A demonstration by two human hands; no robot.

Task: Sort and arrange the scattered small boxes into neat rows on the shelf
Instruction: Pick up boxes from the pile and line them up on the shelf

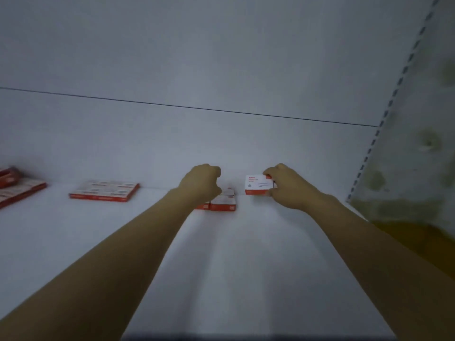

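Head view. Early going, seemingly: short row begun at 12 o'clock on the shelf. Pinching one small box in right hand, 3 o'clock of row. Left hand curled over row, grip unclear. Flat packs at 9 o'clock unsorted.

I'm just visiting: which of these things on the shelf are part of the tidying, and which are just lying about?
Part of the job: box pinched by right hand; small boxes by left hand; shelf.
Lying about: flat red packs further left, possibly rows already sorted, too blurred to tell; slotted upright at right.
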